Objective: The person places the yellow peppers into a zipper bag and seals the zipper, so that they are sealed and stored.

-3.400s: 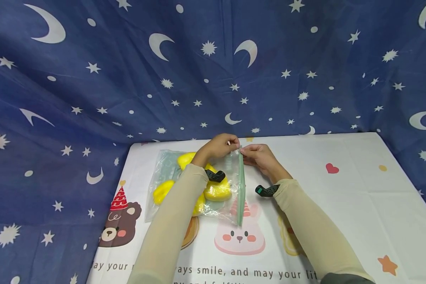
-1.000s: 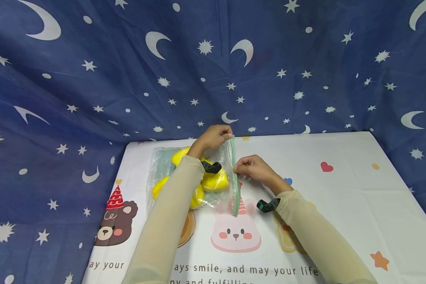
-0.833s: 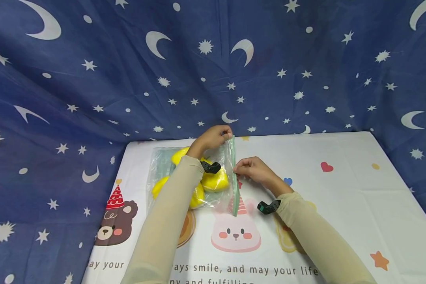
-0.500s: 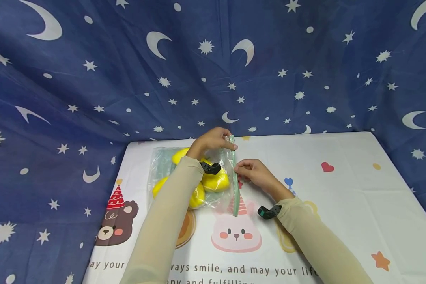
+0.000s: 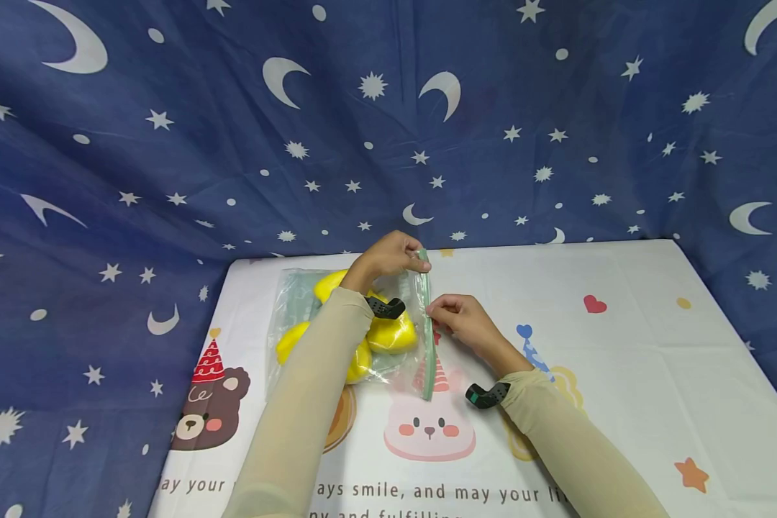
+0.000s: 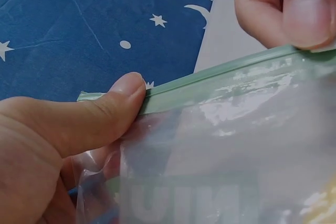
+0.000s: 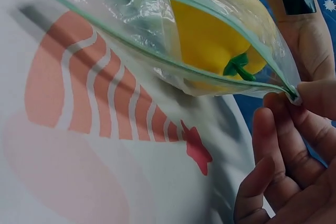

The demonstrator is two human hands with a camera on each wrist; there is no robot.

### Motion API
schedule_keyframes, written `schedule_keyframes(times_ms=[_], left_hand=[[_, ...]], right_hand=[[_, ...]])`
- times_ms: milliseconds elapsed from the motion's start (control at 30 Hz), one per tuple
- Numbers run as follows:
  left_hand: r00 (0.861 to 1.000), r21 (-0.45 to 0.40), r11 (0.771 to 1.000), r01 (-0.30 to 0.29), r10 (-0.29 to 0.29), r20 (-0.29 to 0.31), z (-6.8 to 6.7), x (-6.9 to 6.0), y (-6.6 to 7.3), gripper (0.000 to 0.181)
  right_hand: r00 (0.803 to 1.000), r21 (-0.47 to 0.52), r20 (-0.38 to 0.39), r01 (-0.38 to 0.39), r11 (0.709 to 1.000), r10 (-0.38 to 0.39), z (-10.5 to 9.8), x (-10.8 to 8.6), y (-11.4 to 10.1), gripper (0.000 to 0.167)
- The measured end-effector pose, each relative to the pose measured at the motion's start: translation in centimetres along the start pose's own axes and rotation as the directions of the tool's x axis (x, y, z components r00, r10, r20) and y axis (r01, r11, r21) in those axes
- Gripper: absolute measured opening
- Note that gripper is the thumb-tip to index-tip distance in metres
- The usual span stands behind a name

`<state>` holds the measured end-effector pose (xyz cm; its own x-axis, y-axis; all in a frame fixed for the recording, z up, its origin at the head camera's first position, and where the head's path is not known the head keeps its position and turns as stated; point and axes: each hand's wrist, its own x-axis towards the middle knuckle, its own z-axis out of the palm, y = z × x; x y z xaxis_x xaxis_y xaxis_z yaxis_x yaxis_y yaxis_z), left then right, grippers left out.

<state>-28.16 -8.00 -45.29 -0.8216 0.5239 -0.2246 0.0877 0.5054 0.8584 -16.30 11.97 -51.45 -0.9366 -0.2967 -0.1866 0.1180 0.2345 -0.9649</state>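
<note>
A clear zip bag (image 5: 291, 309) lies on the table with several yellow bell peppers (image 5: 393, 334) inside. Its green zip strip (image 5: 429, 367) faces right. My left hand (image 5: 391, 253) pinches the strip near its far end, thumb on top, as the left wrist view shows; the fingers behind are partly hidden by the plastic. Farther down the strip, my right hand (image 5: 466, 320) pinches it between thumb and finger. In the right wrist view the bag's mouth (image 7: 152, 59) gapes on the near side of that pinch, and one pepper (image 7: 210, 40) shows a green stem.
A white tablecloth (image 5: 621, 345) with printed cartoon figures and lettering covers the table. A blue curtain (image 5: 524, 108) with moons and stars hangs behind and at the left. Each wrist wears a black band (image 5: 488, 396).
My right hand has moved from the strip's far corner toward me along the zip. My left hand has shifted its hold, its thumb now over the strip. The bag moved slightly.
</note>
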Motion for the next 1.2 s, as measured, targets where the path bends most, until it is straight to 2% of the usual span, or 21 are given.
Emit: schedule_keyframes(times_ms=[133,367,733,1200], left_hand=[[1.0,0.001,1.0,0.003,-0.003,-0.007,0.0,0.1,-0.1,0.02],[1.0,0.007,1.0,0.008,-0.008,-0.016,-0.3,0.2,-0.3,0.026],[0.998,0.01,1.0,0.027,-0.026,-0.06,-0.2,0.4,-0.6,0.036],[0.997,0.009,0.999,0.032,-0.031,-0.074,-0.4,0.3,-0.5,0.039]], right_hand=[[1.0,-0.03,0.021,0.006,1.0,-0.005,-0.1,-0.4,-0.1,0.019],[0.998,-0.032,0.067,-0.005,0.999,0.007,0.0,-0.9,0.0,0.018],[0.994,-0.103,0.107,-0.015,0.995,0.026,0.0,-1.5,0.2,0.015],[0.984,-0.094,0.176,-0.011,0.996,0.027,0.3,-2.5,0.1,0.013]])
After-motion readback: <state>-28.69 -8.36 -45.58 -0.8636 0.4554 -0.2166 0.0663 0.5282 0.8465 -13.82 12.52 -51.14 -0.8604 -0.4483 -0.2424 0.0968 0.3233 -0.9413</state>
